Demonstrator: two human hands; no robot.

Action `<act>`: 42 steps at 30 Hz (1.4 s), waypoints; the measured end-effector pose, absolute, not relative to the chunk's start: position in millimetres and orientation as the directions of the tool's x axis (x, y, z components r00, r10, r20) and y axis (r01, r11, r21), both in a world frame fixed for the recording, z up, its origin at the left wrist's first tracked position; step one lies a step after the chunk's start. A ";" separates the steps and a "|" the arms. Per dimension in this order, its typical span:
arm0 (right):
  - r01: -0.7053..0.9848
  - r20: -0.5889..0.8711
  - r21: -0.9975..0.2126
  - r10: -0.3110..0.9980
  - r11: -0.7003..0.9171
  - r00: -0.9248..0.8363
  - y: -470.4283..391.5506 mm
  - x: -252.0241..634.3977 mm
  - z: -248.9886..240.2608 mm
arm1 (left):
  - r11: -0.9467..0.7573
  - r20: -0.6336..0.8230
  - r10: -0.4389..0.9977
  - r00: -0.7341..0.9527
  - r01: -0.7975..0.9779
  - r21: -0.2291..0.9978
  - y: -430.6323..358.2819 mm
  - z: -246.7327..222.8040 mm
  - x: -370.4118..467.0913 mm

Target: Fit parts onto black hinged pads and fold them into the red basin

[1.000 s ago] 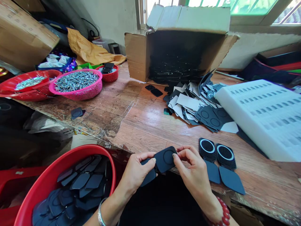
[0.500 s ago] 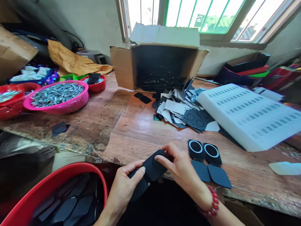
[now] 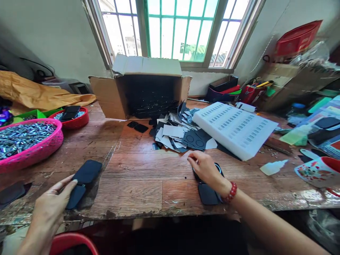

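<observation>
The left hand (image 3: 52, 202) is partly closed, its thumb and fingers pinching a two-panel black piece (image 3: 88, 171) near its middle, above the near left part of the bench (image 3: 132, 173). The piece is matte and dark, with rounded corners, and its two panels meet at a narrow join with a small, lighter hinge-like part. The right hand (image 3: 205, 169) is over the near right part of the bench, fingers curled and thumb close to the forefinger; a faint pale sliver shows at the tips, perhaps thin film, though blur makes this uncertain. Beneath that hand lie similar dark pieces (image 3: 208, 194), partly hidden, with part of a pale ring showing. Farther off, a pile of grey and black cards (image 3: 173, 131), some marked with rings, lies beside a white foam block (image 3: 233, 130). At far right, the printed packaging (image 3: 330, 110) is too blurred to read, while a white mug (image 3: 316, 173) bears a red floral pattern.
</observation>
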State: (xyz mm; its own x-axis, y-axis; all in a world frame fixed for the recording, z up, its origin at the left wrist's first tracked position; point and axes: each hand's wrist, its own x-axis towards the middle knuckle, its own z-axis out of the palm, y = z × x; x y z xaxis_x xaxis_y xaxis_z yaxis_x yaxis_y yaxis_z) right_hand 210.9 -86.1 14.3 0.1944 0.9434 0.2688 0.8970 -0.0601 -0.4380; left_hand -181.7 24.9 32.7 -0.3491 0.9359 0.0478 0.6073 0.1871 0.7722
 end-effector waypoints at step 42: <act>0.643 0.587 -0.546 0.793 0.536 -0.162 -109.3 120.0 -20.7 | 0.469 -0.404 0.880 0.252 -0.316 0.825 -97.7 7.9 -48.9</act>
